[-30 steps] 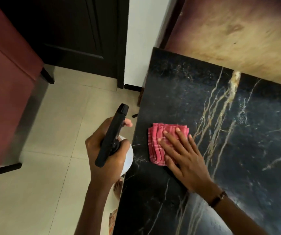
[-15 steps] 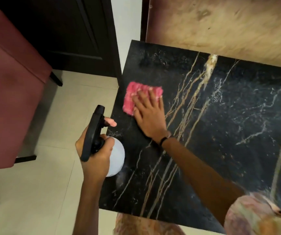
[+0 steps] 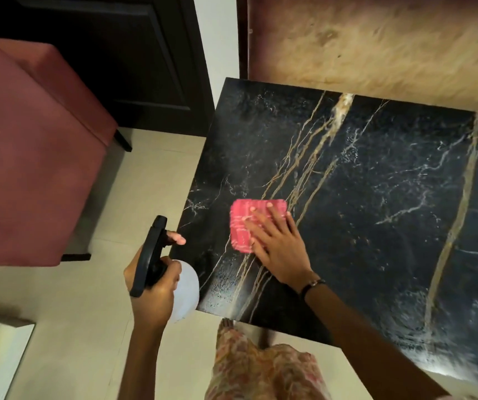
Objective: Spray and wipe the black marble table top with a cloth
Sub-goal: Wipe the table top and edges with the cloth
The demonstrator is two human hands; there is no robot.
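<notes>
The black marble table top [image 3: 376, 197] with gold and white veins fills the right half of the view. A folded pink cloth [image 3: 243, 223] lies flat on its left part. My right hand [image 3: 278, 246] presses on the cloth with fingers spread, covering its lower right portion. My left hand [image 3: 151, 287] hangs just off the table's left edge, above the floor, wrapped around a spray bottle [image 3: 184, 290] with a white body and a black trigger head. Wet, shiny streaks show on the marble near the front left corner.
A red upholstered chair [image 3: 30, 157] stands on the tiled floor [image 3: 73, 327] at the left. A dark door [image 3: 116, 53] is behind it. A brown-beige wall panel [image 3: 376, 44] runs along the table's far edge. Floral clothing [image 3: 260, 368] shows at the bottom.
My right hand has slid the cloth from the far left corner back toward me along the left side. The left hand keeps the spray bottle beside the table edge. The camera has shifted.
</notes>
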